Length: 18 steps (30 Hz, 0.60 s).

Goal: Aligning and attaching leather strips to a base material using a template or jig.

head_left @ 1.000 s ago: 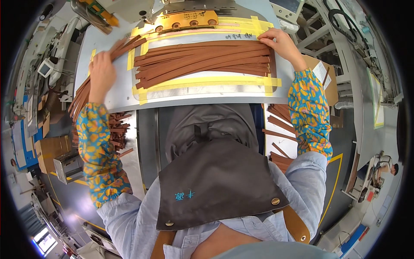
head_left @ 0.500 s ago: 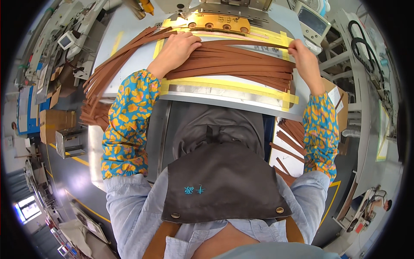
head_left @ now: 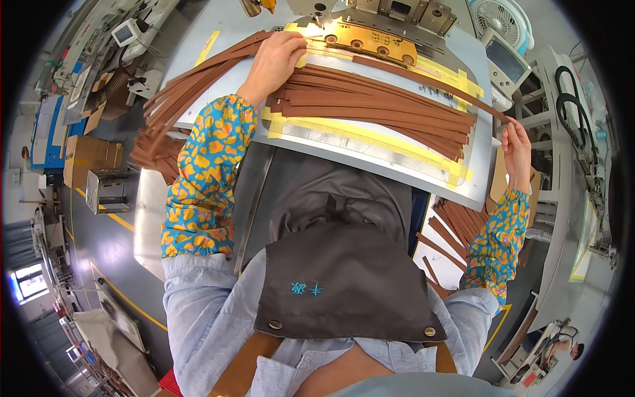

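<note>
My right hand [head_left: 517,147] pinches the right end of a long brown strip [head_left: 430,82], out past the table's right edge. The strip slants up and left, its far end lying below a yellow guide block [head_left: 377,44] of the machine. My left hand [head_left: 272,65] is beside the lit spot at the block's left end, fingers bent and pressed together; what they grip is hidden. Under its wrist side begins a fanned stack of brown strips [head_left: 370,99] on the table. Another bundle of brown strips [head_left: 205,69] runs from behind the left hand over the table's left side.
Yellow tape [head_left: 357,134] marks the pale table [head_left: 456,187]. A control screen [head_left: 506,59] and a fan [head_left: 499,20] stand at the far right. More brown strips [head_left: 460,221] lie on a white surface below the table's right side. A cardboard box [head_left: 96,159] stands at left.
My right hand has moved right and nearer me, drawing the strip along, so its left end now shows clear of the left hand. The left hand has shifted slightly toward the lit spot. The view has turned.
</note>
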Motion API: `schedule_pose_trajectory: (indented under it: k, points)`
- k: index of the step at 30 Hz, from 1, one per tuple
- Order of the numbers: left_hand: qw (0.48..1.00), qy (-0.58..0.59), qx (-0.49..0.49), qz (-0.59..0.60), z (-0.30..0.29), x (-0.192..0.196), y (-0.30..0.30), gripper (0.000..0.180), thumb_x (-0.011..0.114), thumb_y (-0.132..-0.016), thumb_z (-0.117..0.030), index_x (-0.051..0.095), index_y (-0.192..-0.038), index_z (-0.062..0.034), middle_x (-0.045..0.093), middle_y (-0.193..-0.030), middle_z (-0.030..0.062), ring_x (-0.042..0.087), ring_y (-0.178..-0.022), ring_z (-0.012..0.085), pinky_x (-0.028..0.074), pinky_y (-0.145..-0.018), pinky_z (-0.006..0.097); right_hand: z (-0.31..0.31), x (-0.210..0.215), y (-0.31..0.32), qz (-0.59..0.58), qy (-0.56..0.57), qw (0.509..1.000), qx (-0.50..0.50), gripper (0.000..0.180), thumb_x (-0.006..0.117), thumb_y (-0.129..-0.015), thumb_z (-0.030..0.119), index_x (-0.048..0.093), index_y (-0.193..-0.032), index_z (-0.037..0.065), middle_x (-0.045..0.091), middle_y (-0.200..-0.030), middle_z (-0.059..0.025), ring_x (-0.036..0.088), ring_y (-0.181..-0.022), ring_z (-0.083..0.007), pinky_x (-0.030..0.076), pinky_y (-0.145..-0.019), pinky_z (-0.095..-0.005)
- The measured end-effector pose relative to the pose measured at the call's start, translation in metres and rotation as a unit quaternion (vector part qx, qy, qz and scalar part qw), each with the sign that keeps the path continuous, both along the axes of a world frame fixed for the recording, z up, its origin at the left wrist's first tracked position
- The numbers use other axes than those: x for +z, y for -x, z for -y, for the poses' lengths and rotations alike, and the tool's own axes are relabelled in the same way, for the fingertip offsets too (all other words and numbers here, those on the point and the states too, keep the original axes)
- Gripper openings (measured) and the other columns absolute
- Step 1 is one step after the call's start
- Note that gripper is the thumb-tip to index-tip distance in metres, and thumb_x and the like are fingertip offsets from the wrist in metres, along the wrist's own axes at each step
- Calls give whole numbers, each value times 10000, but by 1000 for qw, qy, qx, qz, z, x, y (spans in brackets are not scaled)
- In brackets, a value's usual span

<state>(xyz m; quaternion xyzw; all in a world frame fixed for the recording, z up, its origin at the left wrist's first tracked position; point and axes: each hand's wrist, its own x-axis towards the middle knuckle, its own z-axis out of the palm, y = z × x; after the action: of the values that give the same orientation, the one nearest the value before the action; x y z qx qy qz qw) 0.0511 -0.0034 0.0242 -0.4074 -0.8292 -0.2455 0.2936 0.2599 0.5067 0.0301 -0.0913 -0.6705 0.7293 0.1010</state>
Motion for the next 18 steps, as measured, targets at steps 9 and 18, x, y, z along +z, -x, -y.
schedule_pose_trajectory:
  k: [9,18]
  points:
    - [999,-26,32,33,11,-22,26,152,656,-793,-155,650,-909,-58,650,-944,62,575,-931,250,463,-795,371,15,4,-1,-20,-31,999,-26,186,563,-915,97,602,-1070,3,643,-872,-46,591,-712,-80,459,-621,-167]
    - [993,-39,70,81,10,-17,16,200,668,-789,-163,634,-964,-73,634,-922,45,562,-914,245,420,-791,355,39,-15,41,31,-195,976,-89,148,618,-875,80,635,-995,-4,655,-812,-43,581,-654,-70,467,-581,-191]
